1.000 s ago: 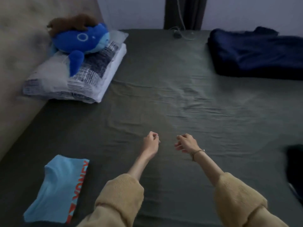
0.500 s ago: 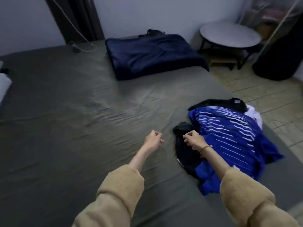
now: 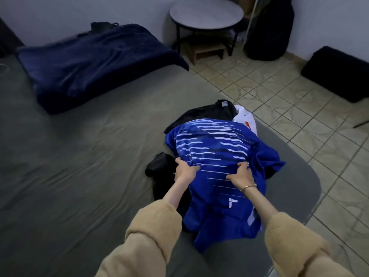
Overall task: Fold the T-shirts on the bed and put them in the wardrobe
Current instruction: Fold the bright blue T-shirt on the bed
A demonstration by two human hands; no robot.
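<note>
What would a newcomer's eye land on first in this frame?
The bright blue striped T-shirt on top of a clothes heap near the bed's right edge, with the left hand and right hand both gripping its fabric. Under it lie a black garment and a white one. Farther back on the grey bed sits a folded navy blanket.

Under your fingers the blue shirt is smooth, slightly shiny sports cloth. Left of them the bed sheet is matt, creased cloth; beyond, the blanket looks plush; your sleeves fleecy.
</note>
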